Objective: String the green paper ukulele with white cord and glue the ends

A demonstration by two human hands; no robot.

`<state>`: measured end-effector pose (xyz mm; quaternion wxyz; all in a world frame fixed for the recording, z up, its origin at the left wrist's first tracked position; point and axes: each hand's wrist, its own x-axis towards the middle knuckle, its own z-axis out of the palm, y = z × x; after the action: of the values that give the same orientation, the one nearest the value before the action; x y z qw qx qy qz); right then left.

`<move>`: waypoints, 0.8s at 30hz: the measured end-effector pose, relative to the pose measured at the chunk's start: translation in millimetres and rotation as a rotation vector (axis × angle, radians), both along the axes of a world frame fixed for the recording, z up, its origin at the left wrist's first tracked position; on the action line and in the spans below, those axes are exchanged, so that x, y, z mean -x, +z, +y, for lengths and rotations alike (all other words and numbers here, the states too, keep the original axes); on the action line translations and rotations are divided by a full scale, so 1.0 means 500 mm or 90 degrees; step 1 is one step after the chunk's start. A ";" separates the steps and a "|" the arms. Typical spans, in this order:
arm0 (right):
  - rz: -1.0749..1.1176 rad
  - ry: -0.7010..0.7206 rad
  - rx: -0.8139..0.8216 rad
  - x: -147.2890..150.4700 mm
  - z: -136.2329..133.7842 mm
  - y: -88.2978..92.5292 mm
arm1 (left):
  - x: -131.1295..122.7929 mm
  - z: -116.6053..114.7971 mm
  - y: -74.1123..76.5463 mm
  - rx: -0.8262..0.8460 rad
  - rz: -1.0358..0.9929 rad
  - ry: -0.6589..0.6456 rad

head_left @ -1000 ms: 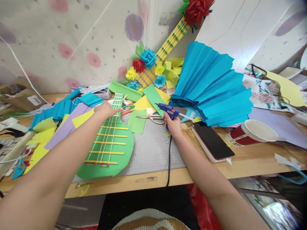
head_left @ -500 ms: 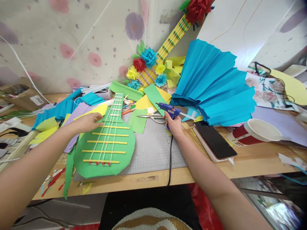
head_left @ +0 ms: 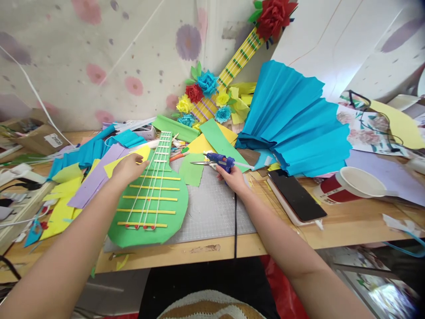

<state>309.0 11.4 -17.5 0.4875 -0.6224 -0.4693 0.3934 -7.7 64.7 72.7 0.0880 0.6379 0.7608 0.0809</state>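
Note:
A green paper guitar (head_left: 152, 190) with yellow strips and white strings lies on the grey cutting mat (head_left: 212, 212). My left hand (head_left: 128, 167) is at the guitar's upper left edge, its fingers bent toward the strings; whether they pinch anything is too small to tell. In my right hand (head_left: 232, 176) is a blue glue gun (head_left: 219, 160), its nozzle pointing left above the scissors (head_left: 199, 163). Green paper pieces (head_left: 191, 170) lie between the guitar and the glue gun.
Blue pleated paper (head_left: 295, 119) stands behind a black phone (head_left: 297, 195) and a paper cup (head_left: 352, 184) at the right. A flowered yellow guitar (head_left: 229, 71) leans on the wall. Purple paper (head_left: 99, 175) and yellow paper (head_left: 63, 208) lie at the left.
My left hand has moved right, closer to the guitar's strings. My right hand has brought the glue gun slightly left and lower, over the scissors.

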 end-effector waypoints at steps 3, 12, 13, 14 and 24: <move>-0.036 -0.015 0.001 -0.005 -0.002 0.005 | -0.058 0.005 0.017 0.015 0.069 -0.027; -0.060 -0.013 0.008 -0.013 0.001 0.003 | -0.098 0.013 0.015 0.039 0.083 -0.009; -0.069 -0.011 0.008 -0.013 0.001 0.003 | -0.095 0.010 0.014 0.024 0.085 -0.011; -0.075 -0.009 0.008 -0.013 0.000 0.004 | -0.093 0.007 0.014 0.008 0.087 -0.013; -0.074 0.012 0.007 -0.016 -0.005 0.009 | -0.074 0.009 -0.012 -0.006 0.065 0.000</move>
<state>317.0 8.9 -13.1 0.4519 -0.6425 -0.5005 0.3639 29.5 69.1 66.9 0.0461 0.6419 0.7636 0.0522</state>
